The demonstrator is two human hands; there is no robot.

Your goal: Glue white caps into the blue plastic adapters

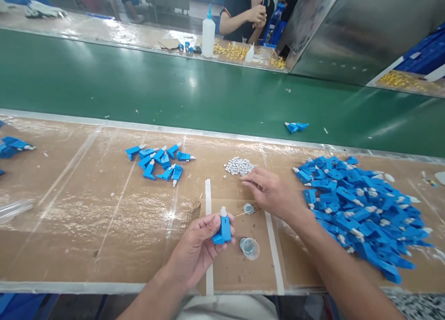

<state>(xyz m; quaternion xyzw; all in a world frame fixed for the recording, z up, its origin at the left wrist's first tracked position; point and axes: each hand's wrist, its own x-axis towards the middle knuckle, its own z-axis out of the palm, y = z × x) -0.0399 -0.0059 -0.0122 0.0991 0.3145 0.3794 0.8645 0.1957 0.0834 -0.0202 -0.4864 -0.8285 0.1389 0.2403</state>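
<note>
Bare forearms [323,255] reach over the table [139,246], the left hand [201,243] pinching a blue piece [225,229], white tip up, between thumb and fingers. The right hand [269,188], thumb and forefinger close together, is just beside a pile of small grey bits [239,165]; whether it grips one cannot be told. A clear cup [251,249] stands just right of the blue piece.

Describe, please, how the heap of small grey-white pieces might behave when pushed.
The heap of small grey-white pieces would probably spread, since they appear to lie loose. Each likely weighs little, being tiny beside the right hand.
</note>
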